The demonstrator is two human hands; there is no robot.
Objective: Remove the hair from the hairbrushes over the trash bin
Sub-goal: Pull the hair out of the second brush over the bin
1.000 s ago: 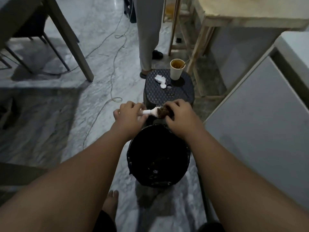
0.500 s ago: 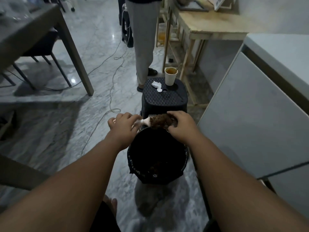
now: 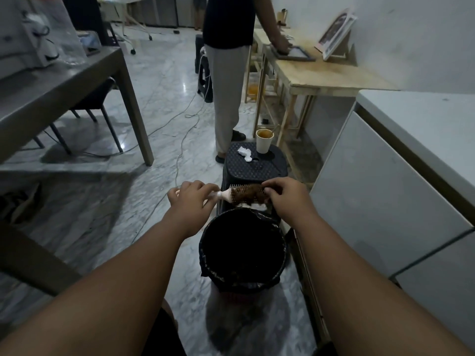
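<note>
Standing on the marble floor, a black-lined trash bin sits just in front of a dark plastic stool, which carries a paper cup and a crumpled white tissue. Above the bin's far rim, held level, is a round hairbrush matted with brown hair. The left hand has its grip clamped on the pale handle; the right hand has its grip pinched together on the hair at the brush's far end.
</note>
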